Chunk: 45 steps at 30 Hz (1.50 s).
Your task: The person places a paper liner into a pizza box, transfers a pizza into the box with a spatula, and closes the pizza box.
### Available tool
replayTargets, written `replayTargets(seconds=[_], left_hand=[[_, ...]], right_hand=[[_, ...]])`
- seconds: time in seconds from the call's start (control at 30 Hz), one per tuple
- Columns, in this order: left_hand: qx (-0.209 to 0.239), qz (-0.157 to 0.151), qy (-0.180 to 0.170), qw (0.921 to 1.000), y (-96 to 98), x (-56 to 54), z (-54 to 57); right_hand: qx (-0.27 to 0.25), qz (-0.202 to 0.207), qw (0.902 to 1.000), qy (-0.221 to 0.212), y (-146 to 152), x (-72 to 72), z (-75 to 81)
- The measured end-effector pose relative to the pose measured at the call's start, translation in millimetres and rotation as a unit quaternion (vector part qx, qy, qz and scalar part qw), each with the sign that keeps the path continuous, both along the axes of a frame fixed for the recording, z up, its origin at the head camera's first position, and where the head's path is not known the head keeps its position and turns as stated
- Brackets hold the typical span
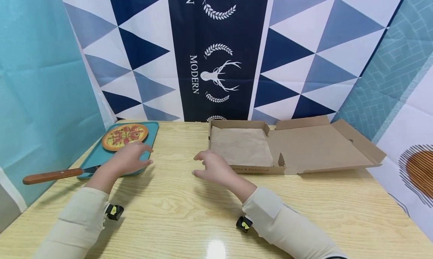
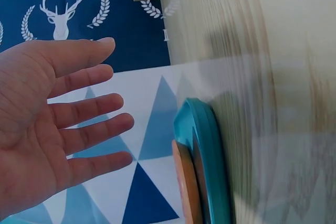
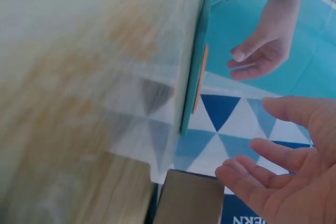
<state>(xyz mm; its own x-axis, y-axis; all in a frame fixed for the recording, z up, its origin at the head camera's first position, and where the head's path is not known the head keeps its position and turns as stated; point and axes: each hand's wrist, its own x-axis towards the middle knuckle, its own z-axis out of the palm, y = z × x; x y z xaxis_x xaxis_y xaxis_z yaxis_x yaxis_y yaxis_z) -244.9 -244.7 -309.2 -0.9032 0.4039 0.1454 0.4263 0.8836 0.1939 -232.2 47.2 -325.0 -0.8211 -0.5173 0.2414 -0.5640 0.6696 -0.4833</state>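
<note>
My left hand [image 1: 126,159] hovers over the near right part of a teal tray [image 1: 98,155], fingers apart and holding nothing. A round pizza [image 1: 125,136] with red and yellow topping lies on the tray beyond that hand. Across the tray's near left corner lies a server with a wooden handle [image 1: 52,176]; its metal end is partly hidden by my left forearm. Raised above the table, my right hand [image 1: 214,167] is empty with relaxed fingers, just left of an open cardboard pizza box [image 1: 284,146]. Brown paper [image 1: 241,146] lines the box's base.
The box's lid [image 1: 321,146] lies folded out to the right on the wooden table [image 1: 189,221]. Behind stands a patterned cloth backdrop [image 1: 216,56], with a teal cloth [image 1: 44,82] on the left side. The server's handle sticks out past the tray's edge.
</note>
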Motion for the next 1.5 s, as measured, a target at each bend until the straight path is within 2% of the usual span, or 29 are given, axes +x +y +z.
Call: replayTargets(seconds=[0.37, 0.57, 0.8, 0.83, 1.0, 1.17, 1.27, 1.4, 1.5], left_hand=[[0.009, 0.0, -0.004, 1.0, -17.7, -2.0, -3.3], [0.022, 0.0, -0.012, 0.9997, -24.7, -1.9, -1.2], [0.032, 0.015, -0.023, 0.9991, -32.0, -1.0, -3.1], [0.033, 0.017, -0.025, 0.999, -32.9, -1.1, -3.7], [0.033, 0.031, -0.03, 0.9985, -36.3, -0.8, -3.7], [0.021, 0.035, -0.031, 0.9987, -41.1, -3.0, -5.4], [0.013, 0.035, -0.028, 0.9989, -44.9, -5.4, -6.3], [0.016, 0.048, -0.043, 0.9978, -49.2, -6.0, -6.1], [0.02, 0.059, -0.054, 0.9966, -51.4, -4.6, -5.4]], right_hand=[[0.023, -0.001, 0.9993, -0.03, -24.0, -11.5, -3.5], [0.037, 0.0, 0.9981, -0.05, -41.3, -19.3, -6.4], [0.037, -0.011, 0.9947, -0.095, -64.9, -25.8, -6.7], [0.035, -0.009, 0.9951, -0.092, -68.7, -30.1, -12.1], [0.029, -0.005, 0.9935, -0.11, -83.8, -30.9, -15.2], [0.009, -0.003, 0.9903, -0.138, -98.6, -31.9, -19.1], [-0.024, -0.012, 0.986, -0.164, -107.3, -33.1, -20.4], [-0.069, -0.043, 0.9742, -0.211, -120.8, -36.2, -22.2], [-0.088, -0.074, 0.9674, -0.226, -132.2, -40.2, -25.5]])
